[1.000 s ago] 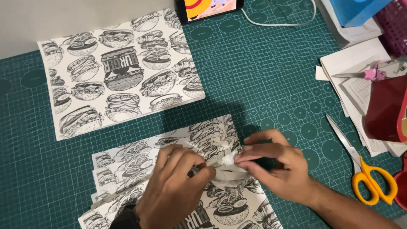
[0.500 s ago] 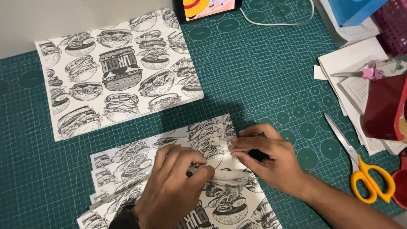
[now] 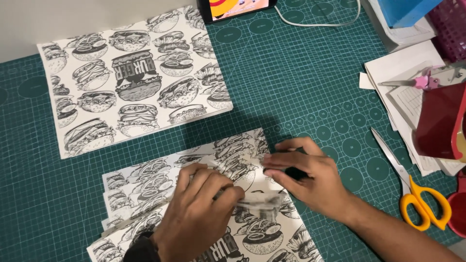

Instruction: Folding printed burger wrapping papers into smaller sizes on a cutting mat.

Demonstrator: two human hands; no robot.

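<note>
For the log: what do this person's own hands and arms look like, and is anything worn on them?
Both are bare, with no gloves and no rings that can be made out. The left hand has a dark band at the wrist, probably a watch or strap, cut off by the frame edge. The right hand leads to a bare forearm with no sleeve in view.

Left hand covers part of the printed paper stack; the small piece at its fingertips is blurred. Stack runs off bottom edge. Phone cut by top edge. Red container cut at right.
</note>
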